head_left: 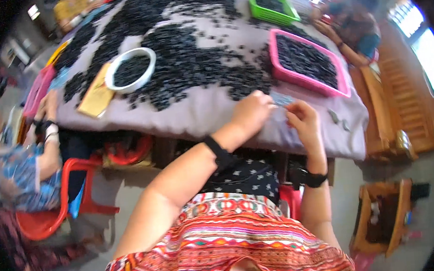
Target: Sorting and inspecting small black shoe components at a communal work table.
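Observation:
Near the front edge of the cloth-covered table, my left hand [252, 114] is closed, its fingertips pinched together toward the right. Close by on its right, my right hand [305, 123] is curled, thumb and fingers brought together. Whatever is between the fingers is too small or blurred to name. A bluish, see-through scrap that looks like plastic [281, 99] shows just beyond and between the hands. Small black pieces [246, 85] lie heaped right past my left hand. Beyond my right hand stands a pink basket [311, 83] filled with similar black pieces.
The black pieces spread far over the grey tablecloth [204, 108]. A white round bowl [112, 82] of them stands by a yellow packet [93, 102]. A green basket [268, 15] sits farther back. Other people work at left [21, 171], far left [72, 12] and right [356, 27].

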{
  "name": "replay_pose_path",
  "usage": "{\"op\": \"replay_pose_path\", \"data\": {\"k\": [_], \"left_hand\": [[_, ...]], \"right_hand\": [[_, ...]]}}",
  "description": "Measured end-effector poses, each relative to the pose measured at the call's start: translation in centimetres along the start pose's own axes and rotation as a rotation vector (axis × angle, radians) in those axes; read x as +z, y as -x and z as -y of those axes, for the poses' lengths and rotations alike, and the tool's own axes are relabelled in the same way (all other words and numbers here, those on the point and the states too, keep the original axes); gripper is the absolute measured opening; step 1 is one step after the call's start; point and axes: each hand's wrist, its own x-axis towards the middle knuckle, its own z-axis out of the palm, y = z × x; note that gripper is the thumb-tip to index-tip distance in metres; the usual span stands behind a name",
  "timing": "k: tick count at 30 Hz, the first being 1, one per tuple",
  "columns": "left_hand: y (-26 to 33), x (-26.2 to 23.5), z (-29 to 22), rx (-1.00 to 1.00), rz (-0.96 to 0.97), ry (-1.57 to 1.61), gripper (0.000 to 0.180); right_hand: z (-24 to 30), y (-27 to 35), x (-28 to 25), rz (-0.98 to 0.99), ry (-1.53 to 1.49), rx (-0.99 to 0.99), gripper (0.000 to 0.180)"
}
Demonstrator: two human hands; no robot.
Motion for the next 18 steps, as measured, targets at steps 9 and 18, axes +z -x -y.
{"op": "replay_pose_path", "data": {"k": [9,18], "left_hand": [[2.5,-3.9,0.9,-0.218,0.087,0.57,0.028],[6.0,-6.7,0.4,-0.439,0.027,0.949,0.03]], "right_hand": [[0.9,0.5,1.8,0.049,-0.037,0.036,0.015],[4.0,0.7,5.7,0.15,-0.115,-0.063,0.011]]}}
